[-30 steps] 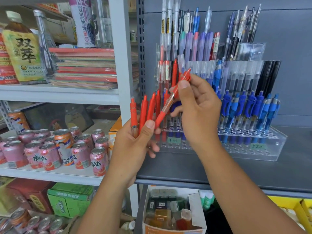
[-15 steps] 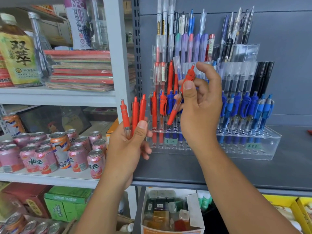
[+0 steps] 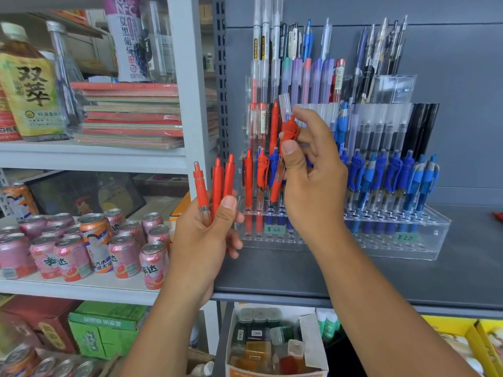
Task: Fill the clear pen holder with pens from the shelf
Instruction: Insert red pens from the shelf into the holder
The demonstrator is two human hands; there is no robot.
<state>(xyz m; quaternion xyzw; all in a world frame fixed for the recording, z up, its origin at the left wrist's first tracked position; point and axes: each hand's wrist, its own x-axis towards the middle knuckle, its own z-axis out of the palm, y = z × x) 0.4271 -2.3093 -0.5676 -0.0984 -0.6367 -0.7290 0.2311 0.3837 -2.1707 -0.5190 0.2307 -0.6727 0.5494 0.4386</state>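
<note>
A clear tiered pen holder (image 3: 424, 240) stands on the dark grey shelf, its rows holding red, blue, black and clear pens. My left hand (image 3: 201, 246) grips three red pens (image 3: 216, 183) upright, just left of the holder. My right hand (image 3: 313, 183) pinches one red pen (image 3: 283, 164) nearly upright, tip down over the front-left holes. Two red pens (image 3: 249, 180) stand in the holder's front left row, beside several blue pens (image 3: 392, 180).
The grey shelf (image 3: 462, 281) has bare room right of and in front of the holder. Left are pink drink cans (image 3: 122, 254), a stack of notebooks (image 3: 130, 115) and bottles. A box of small bottles (image 3: 266, 346) sits below.
My right hand has taken a red pen from the bunch in my left hand, turned it from slanted to nearly upright and brought it over the holder's front left. The left hand sank slightly.
</note>
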